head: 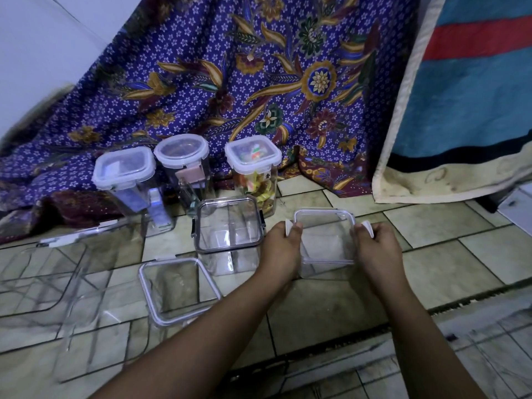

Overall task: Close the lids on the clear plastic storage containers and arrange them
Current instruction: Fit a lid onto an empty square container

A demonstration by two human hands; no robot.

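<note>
Tiled floor (pixel 449 243), frame centre: left hand (pixel 280 244) and right hand (pixel 377 240), each grip pinching a side latch of the white-rimmed container (pixel 325 234), mid-closing; next, probably snapping both latches down.

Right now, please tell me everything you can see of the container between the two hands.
The clear square container looks like plastic, stands upright on the tiled floor, and appears empty. Its white-rimmed lid sits on top. The left hand and right hand press the white side latches. A dark-rimmed container stands just left.
</note>
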